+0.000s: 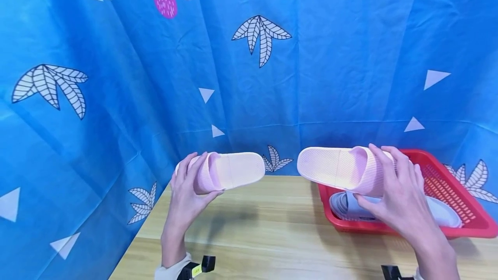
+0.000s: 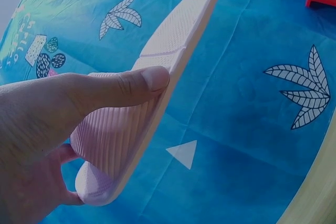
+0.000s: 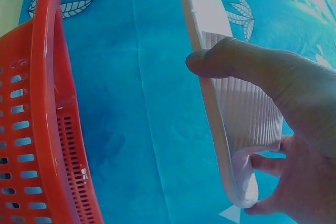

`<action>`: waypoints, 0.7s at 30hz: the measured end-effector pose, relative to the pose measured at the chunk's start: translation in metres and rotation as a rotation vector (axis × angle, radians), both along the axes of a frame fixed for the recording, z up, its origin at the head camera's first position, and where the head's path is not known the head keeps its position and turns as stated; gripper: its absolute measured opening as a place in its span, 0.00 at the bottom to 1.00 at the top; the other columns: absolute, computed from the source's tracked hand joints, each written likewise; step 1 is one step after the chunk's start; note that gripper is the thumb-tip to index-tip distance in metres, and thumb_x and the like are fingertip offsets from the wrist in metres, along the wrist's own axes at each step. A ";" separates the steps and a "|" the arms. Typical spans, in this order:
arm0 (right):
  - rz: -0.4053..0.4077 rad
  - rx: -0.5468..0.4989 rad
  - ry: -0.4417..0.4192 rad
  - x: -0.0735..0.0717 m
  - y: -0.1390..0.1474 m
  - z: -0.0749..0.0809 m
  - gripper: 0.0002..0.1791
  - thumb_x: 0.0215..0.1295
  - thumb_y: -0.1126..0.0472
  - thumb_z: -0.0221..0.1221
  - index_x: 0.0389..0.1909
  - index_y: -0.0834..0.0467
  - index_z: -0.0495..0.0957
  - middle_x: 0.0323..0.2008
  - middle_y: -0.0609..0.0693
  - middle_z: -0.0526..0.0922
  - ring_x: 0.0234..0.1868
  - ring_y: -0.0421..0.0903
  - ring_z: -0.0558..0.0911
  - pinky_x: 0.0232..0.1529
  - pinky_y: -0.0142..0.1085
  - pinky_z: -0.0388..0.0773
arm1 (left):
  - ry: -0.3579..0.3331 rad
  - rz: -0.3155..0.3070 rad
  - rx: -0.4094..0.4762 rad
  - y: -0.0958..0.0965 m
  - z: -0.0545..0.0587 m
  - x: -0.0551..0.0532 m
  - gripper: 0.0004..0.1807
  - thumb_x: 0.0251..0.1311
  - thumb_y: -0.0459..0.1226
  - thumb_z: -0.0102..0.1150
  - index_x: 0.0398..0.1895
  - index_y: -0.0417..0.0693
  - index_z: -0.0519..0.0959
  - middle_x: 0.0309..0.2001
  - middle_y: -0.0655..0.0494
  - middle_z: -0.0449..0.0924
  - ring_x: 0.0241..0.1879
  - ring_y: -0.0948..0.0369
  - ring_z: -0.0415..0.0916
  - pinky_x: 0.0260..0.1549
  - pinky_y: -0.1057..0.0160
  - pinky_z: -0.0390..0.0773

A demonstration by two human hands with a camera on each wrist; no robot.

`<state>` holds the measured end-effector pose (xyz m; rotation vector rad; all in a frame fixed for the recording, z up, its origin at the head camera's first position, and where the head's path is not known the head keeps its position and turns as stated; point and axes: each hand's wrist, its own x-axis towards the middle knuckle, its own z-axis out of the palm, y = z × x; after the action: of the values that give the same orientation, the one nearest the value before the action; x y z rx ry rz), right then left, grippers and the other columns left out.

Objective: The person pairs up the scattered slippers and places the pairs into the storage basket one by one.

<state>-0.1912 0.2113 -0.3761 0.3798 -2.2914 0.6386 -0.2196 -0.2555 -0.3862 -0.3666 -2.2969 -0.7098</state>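
Two pale pink slide slippers are held up above the table, heel ends facing each other. My left hand (image 1: 189, 197) grips the left slipper (image 1: 241, 170) across its ribbed strap, thumb along the near edge and fingers over the far side. The left wrist view shows that slipper (image 2: 176, 32) tilted, with the thumb pressed on its side. My right hand (image 1: 404, 195) holds the right slipper (image 1: 320, 165) the same way, in front of the basket's left part. In the right wrist view, the thumb lies against the edge of this slipper (image 3: 207, 9).
A red plastic basket (image 1: 480, 211) stands on the right of the wooden table (image 1: 272, 228). Grey-blue slippers (image 1: 443, 212) lie inside it, partly hidden by my right hand. A blue patterned cloth (image 1: 330, 77) hangs behind the table and along its left side.
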 end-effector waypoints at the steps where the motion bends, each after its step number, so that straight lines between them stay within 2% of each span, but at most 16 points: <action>1: 0.000 0.003 0.000 0.000 0.000 0.000 0.77 0.15 0.67 0.86 0.78 0.52 0.58 0.68 0.67 0.63 0.65 0.69 0.63 0.65 0.78 0.47 | 0.001 -0.003 -0.002 0.001 0.000 0.000 0.60 0.33 0.41 0.89 0.76 0.65 0.67 0.73 0.46 0.64 0.72 0.45 0.55 0.61 0.28 0.58; 8: 0.008 0.011 -0.016 -0.001 0.000 -0.002 0.76 0.17 0.67 0.86 0.79 0.51 0.58 0.70 0.68 0.61 0.66 0.70 0.62 0.66 0.78 0.42 | 0.012 -0.023 -0.019 0.005 0.000 -0.001 0.60 0.32 0.41 0.90 0.75 0.64 0.68 0.72 0.46 0.64 0.71 0.46 0.57 0.61 0.27 0.58; 21: 0.029 0.031 -0.008 0.000 -0.002 0.000 0.77 0.18 0.65 0.87 0.79 0.50 0.58 0.69 0.68 0.62 0.65 0.69 0.62 0.67 0.75 0.48 | 0.024 -0.054 -0.042 0.020 -0.003 -0.002 0.60 0.32 0.41 0.90 0.75 0.63 0.68 0.73 0.45 0.65 0.72 0.45 0.57 0.61 0.27 0.58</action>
<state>-0.1910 0.2094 -0.3761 0.4267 -2.3097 0.6204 -0.2216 -0.2357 -0.3894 -0.4554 -2.2898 -0.6807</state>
